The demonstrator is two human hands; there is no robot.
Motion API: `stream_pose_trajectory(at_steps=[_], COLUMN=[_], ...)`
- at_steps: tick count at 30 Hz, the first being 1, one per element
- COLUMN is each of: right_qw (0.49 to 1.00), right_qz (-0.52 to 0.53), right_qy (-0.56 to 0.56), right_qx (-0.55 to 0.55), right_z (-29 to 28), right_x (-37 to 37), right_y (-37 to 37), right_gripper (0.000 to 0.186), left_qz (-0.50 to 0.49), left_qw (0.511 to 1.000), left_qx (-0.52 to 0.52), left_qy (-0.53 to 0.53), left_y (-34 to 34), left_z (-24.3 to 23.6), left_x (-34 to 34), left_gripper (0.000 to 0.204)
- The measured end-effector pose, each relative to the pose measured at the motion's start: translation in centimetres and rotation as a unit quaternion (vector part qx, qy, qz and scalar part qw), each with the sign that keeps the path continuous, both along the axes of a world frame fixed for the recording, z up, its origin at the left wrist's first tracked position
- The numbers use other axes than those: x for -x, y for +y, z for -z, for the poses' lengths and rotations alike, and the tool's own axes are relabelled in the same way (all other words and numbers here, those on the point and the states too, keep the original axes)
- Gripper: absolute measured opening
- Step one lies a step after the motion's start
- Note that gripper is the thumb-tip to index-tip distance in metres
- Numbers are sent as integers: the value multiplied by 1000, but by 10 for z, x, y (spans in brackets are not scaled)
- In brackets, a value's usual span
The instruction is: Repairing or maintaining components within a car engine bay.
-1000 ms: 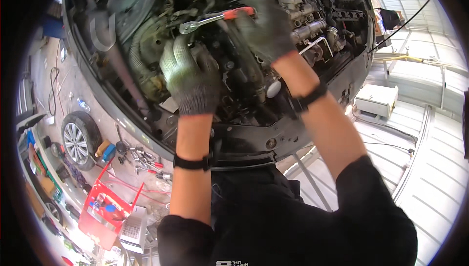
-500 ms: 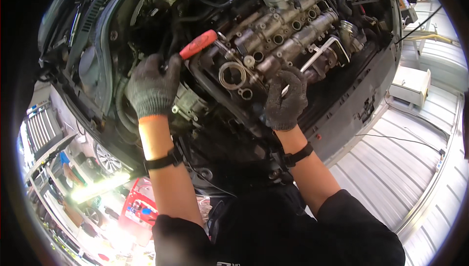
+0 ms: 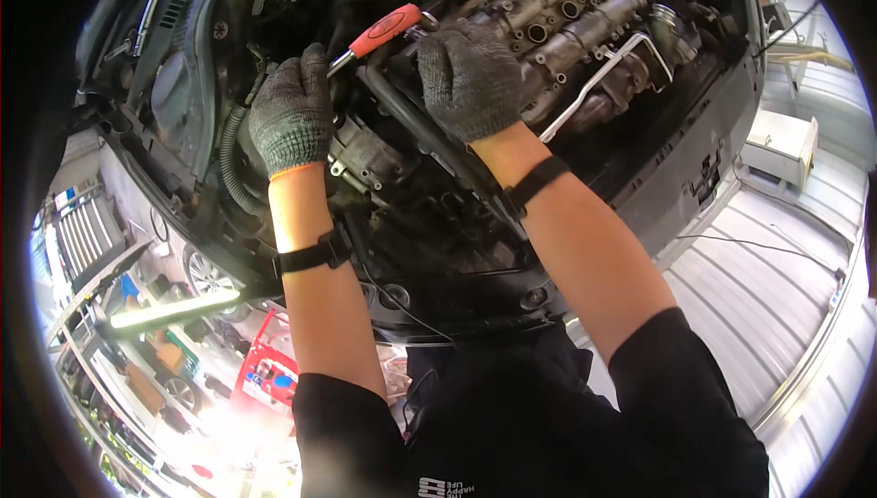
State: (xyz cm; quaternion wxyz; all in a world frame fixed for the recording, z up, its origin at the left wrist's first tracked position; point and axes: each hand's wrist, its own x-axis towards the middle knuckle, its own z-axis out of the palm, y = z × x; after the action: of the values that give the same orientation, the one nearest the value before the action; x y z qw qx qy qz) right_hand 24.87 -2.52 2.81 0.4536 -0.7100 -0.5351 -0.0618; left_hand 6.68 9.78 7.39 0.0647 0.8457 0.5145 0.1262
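Ratchet (image 3: 379, 34) head hidden behind gloves

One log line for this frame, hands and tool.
left hand: on ratchet shaft | right hand: at red handle | engine: exposed

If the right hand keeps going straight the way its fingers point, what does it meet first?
Likely the red handle of the ratchet, just beyond the right hand and its fingertips; whether they touch it already is unclear, as is the depth.
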Motion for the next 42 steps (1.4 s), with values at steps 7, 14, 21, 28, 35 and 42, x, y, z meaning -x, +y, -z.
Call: stream_pose_trajectory(at_steps=[7, 14, 21, 28, 35, 42], right_qw=[980, 993, 990, 990, 991, 991], right_qz=[-162, -62, -57, -29, -41, -34], right_qy=[-118, -102, -126, -130, -125, -118], right_qx=[-17, -15, -4, 39, 37, 54], right_z=[-11, 5, -6, -2, -13, -1], right_x=[-15, 10, 24, 10, 13, 7], right_y=[-17, -5, 1, -4, -9, -5], right_gripper=[19, 22, 22, 26, 26, 25], left_qz=[-19, -64, -5, 12, 19, -42], left_qw=[999, 997, 997, 994, 988, 990], left_qx=[-13, 53, -39, 5, 18, 40], left_qy=[-32, 3, 73, 110, 151, 128], left_y=[-1, 3, 37, -9, -7, -13], left_z=[4, 4, 12, -6, -17, -8], left_x=[-7, 3, 15, -12, -9, -7], left_gripper=[51, 55, 56, 54, 55, 54])
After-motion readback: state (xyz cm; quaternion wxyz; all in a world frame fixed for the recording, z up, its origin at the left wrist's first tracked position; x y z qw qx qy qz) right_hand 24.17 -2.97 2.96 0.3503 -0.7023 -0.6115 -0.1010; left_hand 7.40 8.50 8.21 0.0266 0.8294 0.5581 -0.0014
